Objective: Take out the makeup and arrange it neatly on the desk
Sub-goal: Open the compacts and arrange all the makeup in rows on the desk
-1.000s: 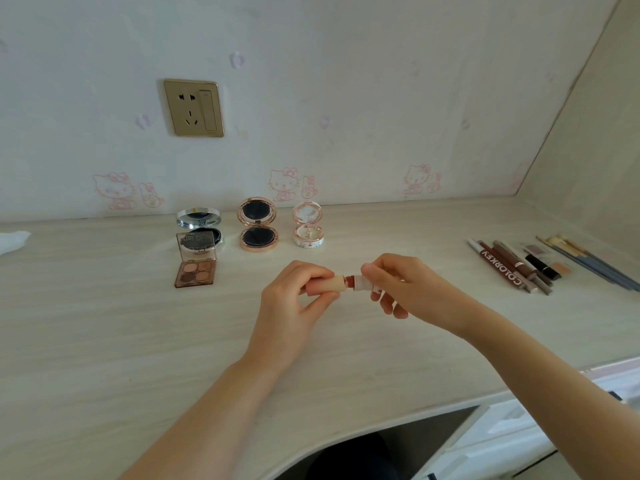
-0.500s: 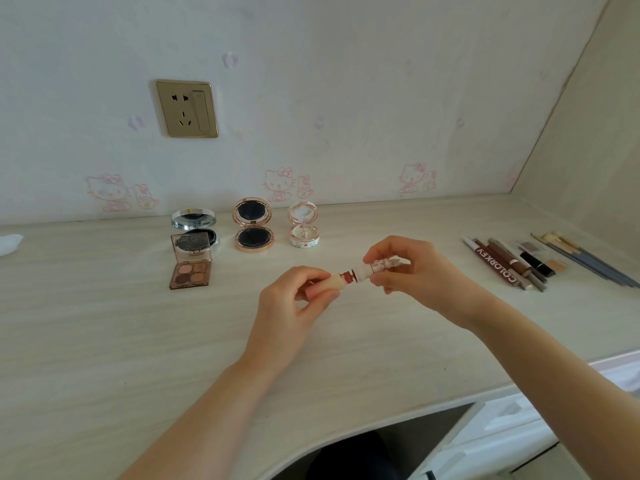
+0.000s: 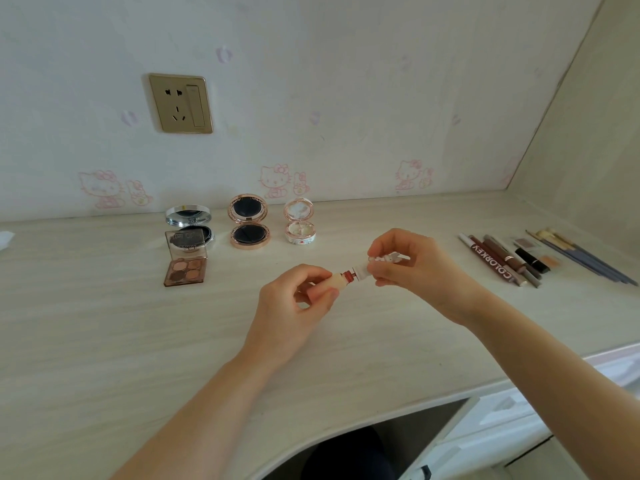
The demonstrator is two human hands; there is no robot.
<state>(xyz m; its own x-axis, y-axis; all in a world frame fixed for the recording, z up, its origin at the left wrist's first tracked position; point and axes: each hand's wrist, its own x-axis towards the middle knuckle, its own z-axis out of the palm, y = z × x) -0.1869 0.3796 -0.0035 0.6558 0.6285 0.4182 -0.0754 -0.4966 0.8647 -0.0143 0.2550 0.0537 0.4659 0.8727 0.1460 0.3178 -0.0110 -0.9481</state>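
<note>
Both hands are raised over the middle of the table (image 3: 104, 341), holding one small lipstick between them. The left hand (image 3: 291, 306) grips the beige lipstick tube (image 3: 337, 281) between thumb and curled fingers; the right hand (image 3: 412, 261) pinches the white cap (image 3: 362, 270) at its end. The two parts are drawn slightly apart, so that a short dark red neck shows between tube and cap. The lipstick is tilted, the cap end higher and to the right, and it is held clear of the table surface. Along the back of the table, near the wall, three round compacts stand open in a row: a silver compact (image 3: 188, 223) on the left, a rose-gold compact (image 3: 248, 221) in the middle, and a small pale compact (image 3: 300, 221) on the right. An open eyeshadow palette (image 3: 186, 265) with four brown shades lies just in front of the silver compact, its clear lid overlapping it. To the right of the hands, well apart from them, a group of pencils and pens (image 3: 498, 259) lies side by side at a slant, one marked COLORKEY, with several thin brushes (image 3: 581, 259) just beyond them. A gold wall socket (image 3: 180, 103) is fixed to the wall above the compacts. A scrap of white material (image 3: 5, 239) shows at the far left edge.
</note>
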